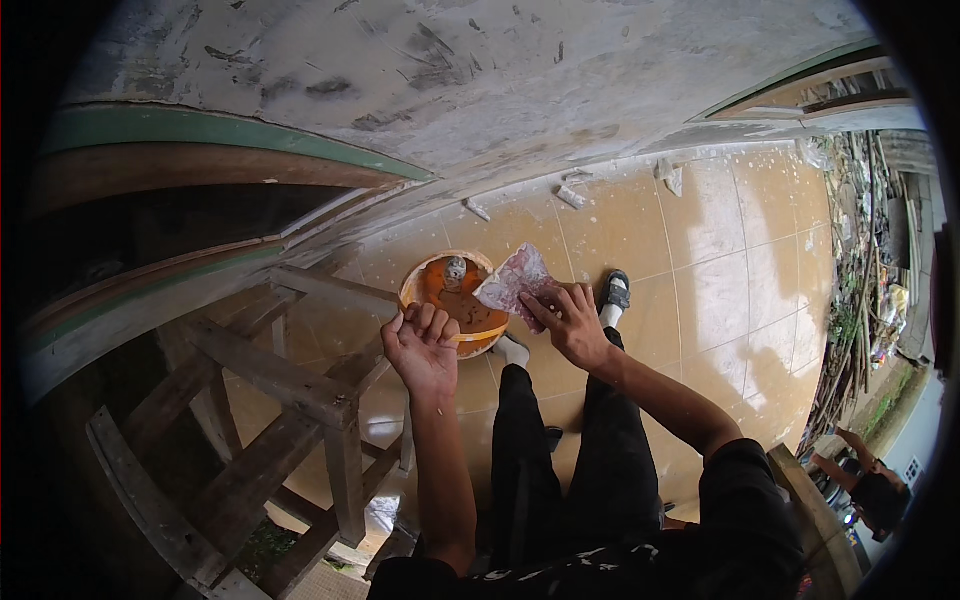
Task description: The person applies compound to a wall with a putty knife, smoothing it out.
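A tan tiled floor (pixel 640 310) lies under a weathered, grey-brown wooden frame (pixel 275 372). Beside that stands a round orange bucket (pixel 421 280). Overlapping its right edge in view, a white-smeared reddish sheet (pixel 520 272) is pinched between the right hand's (pixel 574 325) fingers. The left hand's (pixel 424 348) fingers curl; whether around anything, I cannot tell.

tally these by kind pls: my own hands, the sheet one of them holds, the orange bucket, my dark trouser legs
Hands, left hand and right hand: 2
Pinkish-white sheet, held in the right hand: 1
Orange bucket: 1
Dark trouser legs, left leg and right leg: 2
Total: 6
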The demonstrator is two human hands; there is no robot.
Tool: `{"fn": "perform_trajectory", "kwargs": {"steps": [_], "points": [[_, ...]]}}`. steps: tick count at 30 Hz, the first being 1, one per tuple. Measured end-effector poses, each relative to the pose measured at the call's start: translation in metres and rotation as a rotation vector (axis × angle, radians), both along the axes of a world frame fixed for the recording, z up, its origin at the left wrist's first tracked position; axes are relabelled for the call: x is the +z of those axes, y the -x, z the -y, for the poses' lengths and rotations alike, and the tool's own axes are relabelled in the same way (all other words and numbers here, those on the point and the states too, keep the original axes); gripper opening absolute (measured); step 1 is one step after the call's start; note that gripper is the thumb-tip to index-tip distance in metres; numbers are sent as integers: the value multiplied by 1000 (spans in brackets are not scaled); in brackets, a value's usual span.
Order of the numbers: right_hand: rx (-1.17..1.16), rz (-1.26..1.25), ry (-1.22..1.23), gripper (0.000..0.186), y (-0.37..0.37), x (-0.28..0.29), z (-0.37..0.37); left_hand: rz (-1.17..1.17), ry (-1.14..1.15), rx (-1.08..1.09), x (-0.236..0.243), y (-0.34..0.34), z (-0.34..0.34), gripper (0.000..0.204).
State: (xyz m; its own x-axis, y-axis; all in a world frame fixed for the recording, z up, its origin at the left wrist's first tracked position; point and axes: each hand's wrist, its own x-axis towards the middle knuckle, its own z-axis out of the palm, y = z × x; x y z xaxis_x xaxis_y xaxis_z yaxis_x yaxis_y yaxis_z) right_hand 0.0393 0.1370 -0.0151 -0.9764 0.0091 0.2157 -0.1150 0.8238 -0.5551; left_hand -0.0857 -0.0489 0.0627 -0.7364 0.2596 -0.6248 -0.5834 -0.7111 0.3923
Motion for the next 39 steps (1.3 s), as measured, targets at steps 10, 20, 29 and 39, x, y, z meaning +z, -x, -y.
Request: {"fn": "perform_trajectory", "kwargs": {"steps": [10, 20, 29, 39], "points": [[-322, 244, 685, 18, 10, 2, -53, -4, 75, -44, 5, 3, 4, 21], [-99, 810, 1509, 30, 27, -8, -50, 36, 53, -122, 2, 2, 3, 22], [26, 637, 788, 25, 57, 14, -80, 51, -1, -140, 2, -5, -1, 22], [148, -142, 175, 51, 32, 51, -58, 76, 30, -104, 4, -8, 10, 22]]}}
